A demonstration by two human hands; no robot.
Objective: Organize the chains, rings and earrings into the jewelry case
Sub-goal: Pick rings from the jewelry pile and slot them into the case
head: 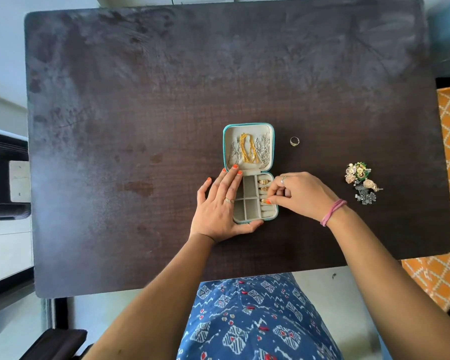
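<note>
The jewelry case (249,172) lay open on the dark counter (140,126), and everything else is placed from it. At its left edge the left hand (218,206) lay flat, fingers straight, pressing the lower tray's rim with the thumb along the near side; it steadied a case that looked light and likely to slide. In the lid half, on the far side, the chains (249,150), gold and silver, lay in a loose heap; they would be limp and prone to tangle, best lifted by an end or clasp. In the tray's right column sat 2 gold rings (264,185) in the padded rolls. Just nearer, the right hand (301,196) pinched a 3rd ring (264,201) with curled fingertips (268,201), apparently pressing it into a slot; small, hard and smooth, it would slip easily and suit a grip across the band. To the right of the case lay a loose ring (294,141), and further right, well apart, a cluster of earrings (361,181), light and seemingly delicate, with posts that may snag.
</note>
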